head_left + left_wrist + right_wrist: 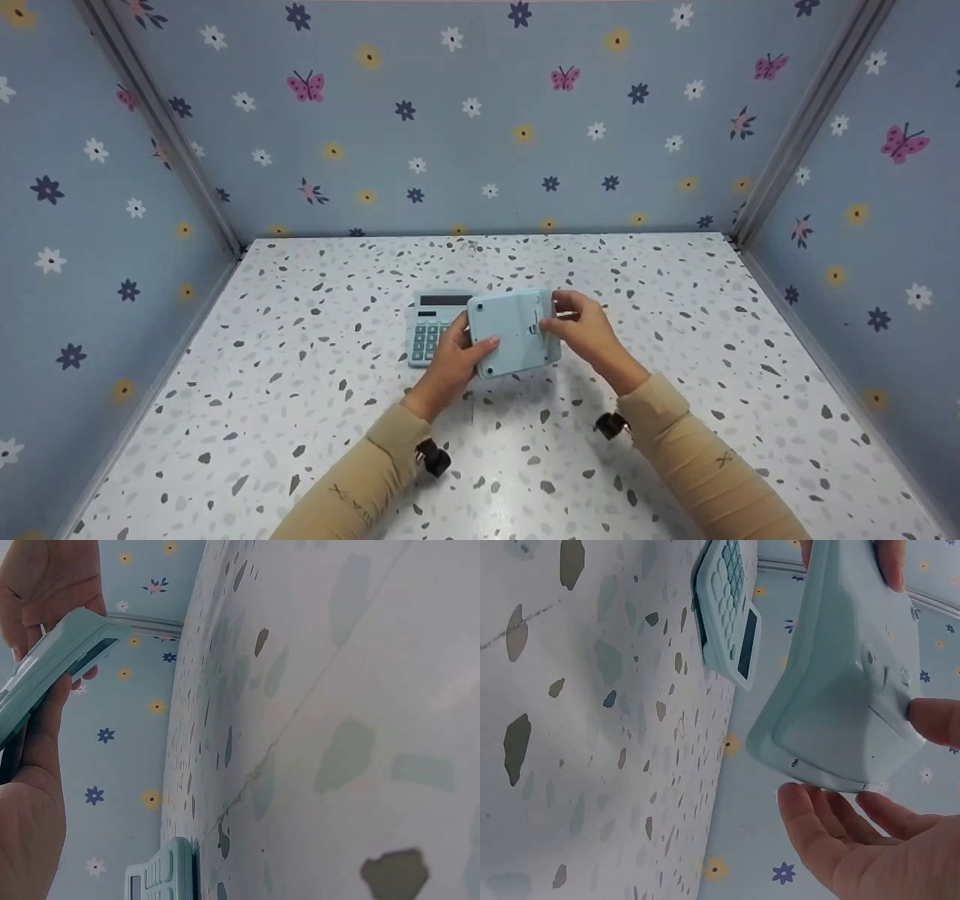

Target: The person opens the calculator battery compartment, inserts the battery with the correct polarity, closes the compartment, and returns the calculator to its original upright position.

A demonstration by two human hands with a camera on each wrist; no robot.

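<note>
A light blue calculator (514, 326) is held tilted above the table, its back with small dark feet turned up. My left hand (446, 367) grips it by the left edge, thumb on the back and fingers underneath. My right hand (592, 334) is at the opposite edge. In the right wrist view, its thumb (934, 720) presses near the catch of the battery cover (889, 720) while its curled fingers touch the rim. A small pale sliver shows between the right fingers in the head view, too small to identify. Behind the left hand, a second light blue calculator (426, 341) lies keys up, partly hidden.
The table (300, 450) has a white speckled top. Blue flowered panels (480, 150) stand behind it and at both sides. Small dark cameras hang at the left wrist (433, 459) and right wrist (611, 425).
</note>
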